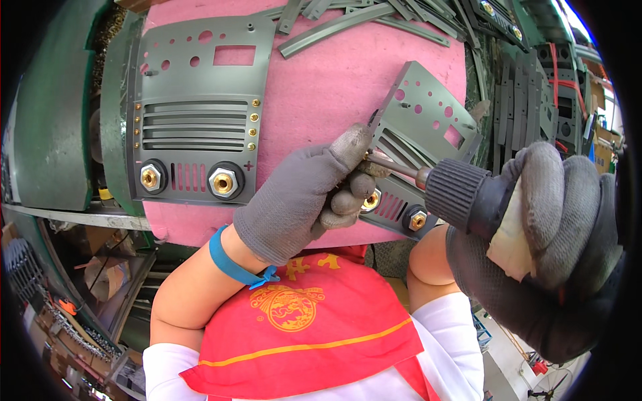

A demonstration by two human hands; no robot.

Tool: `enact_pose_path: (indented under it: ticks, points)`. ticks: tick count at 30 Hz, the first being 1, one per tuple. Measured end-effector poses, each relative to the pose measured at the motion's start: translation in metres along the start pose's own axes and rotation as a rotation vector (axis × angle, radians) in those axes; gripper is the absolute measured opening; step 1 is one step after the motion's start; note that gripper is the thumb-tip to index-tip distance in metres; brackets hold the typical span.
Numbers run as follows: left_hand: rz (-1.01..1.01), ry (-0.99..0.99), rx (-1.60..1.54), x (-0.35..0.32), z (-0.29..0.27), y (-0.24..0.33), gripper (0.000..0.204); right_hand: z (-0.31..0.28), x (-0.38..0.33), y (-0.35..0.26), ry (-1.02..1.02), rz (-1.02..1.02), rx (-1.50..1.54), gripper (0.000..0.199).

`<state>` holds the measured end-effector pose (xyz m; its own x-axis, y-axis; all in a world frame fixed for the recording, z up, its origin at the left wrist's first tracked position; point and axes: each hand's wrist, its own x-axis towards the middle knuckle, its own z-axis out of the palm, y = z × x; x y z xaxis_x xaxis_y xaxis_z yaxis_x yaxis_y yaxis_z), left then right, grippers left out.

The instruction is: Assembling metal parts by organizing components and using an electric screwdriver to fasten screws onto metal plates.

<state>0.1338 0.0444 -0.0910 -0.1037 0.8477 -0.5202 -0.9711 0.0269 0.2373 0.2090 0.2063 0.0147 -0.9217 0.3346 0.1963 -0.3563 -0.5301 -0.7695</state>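
Note:
My left hand (301, 194), in a grey knit glove, is closed at the left edge of a tilted grey metal panel (428, 100). Its thumb and forefinger meet at the tip of a screwdriver bit (394, 164), where a small brass-coloured bit of metal shows. My right hand (562, 227), also gloved, wraps round a black power screwdriver (458, 197) pointing left at that edge. The panel has round holes, slots and two brass-and-nut terminals at its lower end, partly behind my left fingers. A matching panel (194, 83) lies flat to the left, with small brass screws along both sides.
Pink foam sheet (321, 93) covers the bench under the panels. Loose grey metal strips (338, 30) are heaped at the far edge. More grey panels (528, 100) stand stacked at the right. A green metal sheet (53, 113) is at the far left, above shelves with parts.

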Motion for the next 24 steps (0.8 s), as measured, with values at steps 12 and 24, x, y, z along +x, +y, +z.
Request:
enact_pose_path:
  ticks: [12,24]
  points:
    - [0.044,-0.079,-0.016,0.001,-0.003,-0.002,0.045,0.005,-0.007,0.002,0.010,-0.024,0.047,0.029]
    - [0.310,0.330,0.528,-0.004,0.001,0.005,0.050,0.008,-0.010,0.015,0.063,-0.055,0.069,0.029]
